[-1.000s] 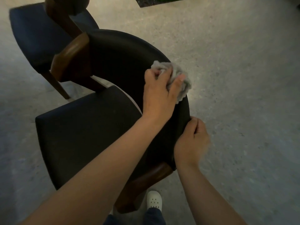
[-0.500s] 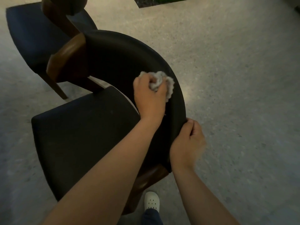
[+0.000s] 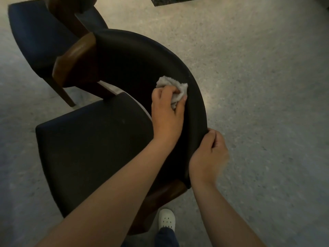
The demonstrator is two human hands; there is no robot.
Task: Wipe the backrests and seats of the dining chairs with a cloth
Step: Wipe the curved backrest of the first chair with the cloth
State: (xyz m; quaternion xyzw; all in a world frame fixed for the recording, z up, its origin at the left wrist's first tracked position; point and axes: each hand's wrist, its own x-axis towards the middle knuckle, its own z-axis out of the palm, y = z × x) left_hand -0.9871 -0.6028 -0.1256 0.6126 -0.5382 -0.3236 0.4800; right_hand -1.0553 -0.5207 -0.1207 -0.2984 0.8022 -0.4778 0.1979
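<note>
Our left hand (image 3: 167,113) bunches the cloth (image 3: 178,88) against the inner face of the curved backrest (image 3: 135,56) while our right hand (image 3: 208,154) grips its near rim, so the arc runs away far-left, nearest the left hand.
</note>
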